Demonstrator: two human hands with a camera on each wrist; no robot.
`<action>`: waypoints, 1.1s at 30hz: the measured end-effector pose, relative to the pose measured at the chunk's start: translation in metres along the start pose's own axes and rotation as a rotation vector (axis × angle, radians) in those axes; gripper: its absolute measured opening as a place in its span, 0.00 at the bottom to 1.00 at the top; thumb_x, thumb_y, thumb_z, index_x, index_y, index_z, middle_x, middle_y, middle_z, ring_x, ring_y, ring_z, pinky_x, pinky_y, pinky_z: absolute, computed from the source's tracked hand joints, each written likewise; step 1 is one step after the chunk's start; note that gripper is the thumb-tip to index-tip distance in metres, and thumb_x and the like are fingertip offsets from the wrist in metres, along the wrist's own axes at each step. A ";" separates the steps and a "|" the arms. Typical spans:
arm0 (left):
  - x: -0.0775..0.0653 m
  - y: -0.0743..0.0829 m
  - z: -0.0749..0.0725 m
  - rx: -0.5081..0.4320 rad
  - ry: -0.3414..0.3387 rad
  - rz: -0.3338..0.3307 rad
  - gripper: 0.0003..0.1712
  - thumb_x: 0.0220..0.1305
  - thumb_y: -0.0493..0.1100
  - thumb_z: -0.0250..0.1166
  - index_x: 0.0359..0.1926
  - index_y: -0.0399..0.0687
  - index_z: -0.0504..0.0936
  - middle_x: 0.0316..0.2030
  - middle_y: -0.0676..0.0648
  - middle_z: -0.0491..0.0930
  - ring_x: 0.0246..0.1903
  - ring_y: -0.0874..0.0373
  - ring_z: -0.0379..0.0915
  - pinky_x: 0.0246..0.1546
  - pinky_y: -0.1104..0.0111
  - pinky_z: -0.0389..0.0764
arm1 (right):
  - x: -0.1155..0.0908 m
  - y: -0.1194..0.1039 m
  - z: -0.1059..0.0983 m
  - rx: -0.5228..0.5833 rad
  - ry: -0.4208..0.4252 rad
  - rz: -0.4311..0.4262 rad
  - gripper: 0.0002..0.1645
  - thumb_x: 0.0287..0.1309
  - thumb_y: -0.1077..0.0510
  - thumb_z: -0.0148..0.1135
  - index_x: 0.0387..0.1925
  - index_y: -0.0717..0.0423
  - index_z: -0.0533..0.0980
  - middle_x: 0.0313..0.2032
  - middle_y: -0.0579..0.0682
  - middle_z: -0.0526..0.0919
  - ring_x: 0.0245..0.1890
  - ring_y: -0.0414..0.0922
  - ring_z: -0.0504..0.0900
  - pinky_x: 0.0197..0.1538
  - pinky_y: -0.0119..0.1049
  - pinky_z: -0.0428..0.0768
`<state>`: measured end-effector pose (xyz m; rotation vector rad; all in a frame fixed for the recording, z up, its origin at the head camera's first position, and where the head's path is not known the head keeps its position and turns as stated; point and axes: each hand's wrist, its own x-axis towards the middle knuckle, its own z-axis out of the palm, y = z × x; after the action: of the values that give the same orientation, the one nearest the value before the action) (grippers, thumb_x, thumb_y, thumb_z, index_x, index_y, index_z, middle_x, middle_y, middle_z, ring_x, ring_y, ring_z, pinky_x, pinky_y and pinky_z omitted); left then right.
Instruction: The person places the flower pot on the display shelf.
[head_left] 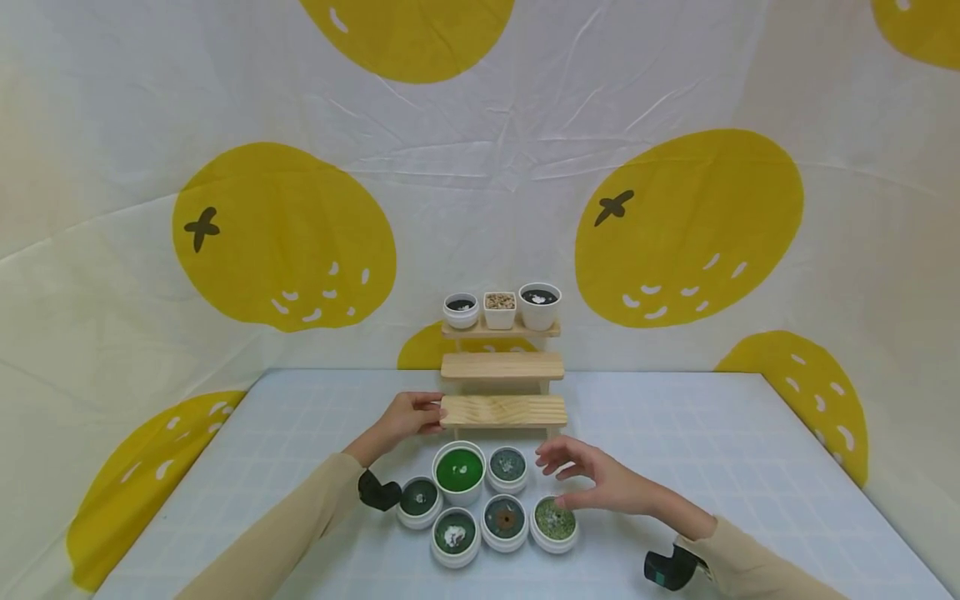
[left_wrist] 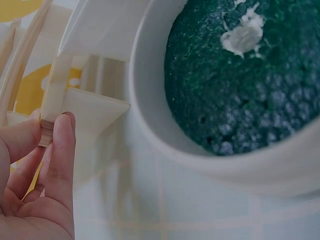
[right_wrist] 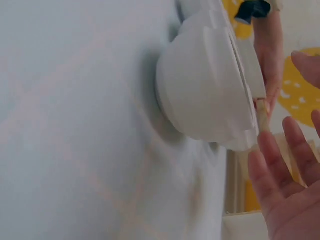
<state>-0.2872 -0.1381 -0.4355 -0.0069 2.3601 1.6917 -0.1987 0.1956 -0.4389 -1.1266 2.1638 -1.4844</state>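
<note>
My left hand point(head_left: 408, 417) pinches the left end of the lowest step of a tiered wooden stand point(head_left: 504, 412). The left wrist view shows the thumb and fingertips point(left_wrist: 64, 135) on either side of the step's edge. My right hand point(head_left: 603, 482) hovers with loosely bent fingers at the right of a group of small white pots. Nearest to it are a pot with a speckled green top point(head_left: 555, 520) and one with a grey-green top point(head_left: 507, 467); nothing is held. A larger pot with a bright green top point(head_left: 459, 470) stands just in front of the stand.
On the stand's top step are a dark-filled round pot point(head_left: 461, 312), a square pebble-filled pot point(head_left: 499, 311) and a taller pot point(head_left: 540, 312). More pots stand in front: a dark green one point(head_left: 418, 498), a white-marked one point(head_left: 455, 533) and a brown-centred one point(head_left: 505, 520).
</note>
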 end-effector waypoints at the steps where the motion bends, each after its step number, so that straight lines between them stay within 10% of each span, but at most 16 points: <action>1: 0.000 0.000 0.000 0.001 0.004 -0.004 0.25 0.61 0.33 0.64 0.60 0.30 0.73 0.40 0.38 0.81 0.26 0.62 0.79 0.34 0.67 0.87 | -0.002 0.001 0.001 0.013 -0.019 0.003 0.34 0.56 0.65 0.65 0.62 0.66 0.62 0.56 0.70 0.71 0.55 0.54 0.75 0.58 0.37 0.79; 10: -0.001 0.000 -0.001 0.022 0.012 -0.029 0.26 0.62 0.34 0.65 0.60 0.33 0.73 0.42 0.38 0.81 0.26 0.61 0.79 0.35 0.67 0.87 | -0.017 0.001 0.005 0.112 -0.150 0.108 0.39 0.58 0.63 0.64 0.67 0.65 0.57 0.63 0.68 0.66 0.62 0.49 0.71 0.62 0.27 0.74; 33: 0.002 -0.001 0.000 0.006 0.007 -0.026 0.25 0.61 0.35 0.65 0.60 0.34 0.74 0.42 0.38 0.81 0.28 0.61 0.81 0.36 0.65 0.87 | -0.031 0.018 0.013 0.115 -0.140 0.118 0.48 0.50 0.61 0.72 0.68 0.58 0.57 0.63 0.67 0.65 0.61 0.32 0.69 0.63 0.25 0.73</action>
<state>-0.2889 -0.1385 -0.4365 -0.0429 2.3595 1.6753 -0.1784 0.2122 -0.4658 -1.0146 1.9881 -1.4154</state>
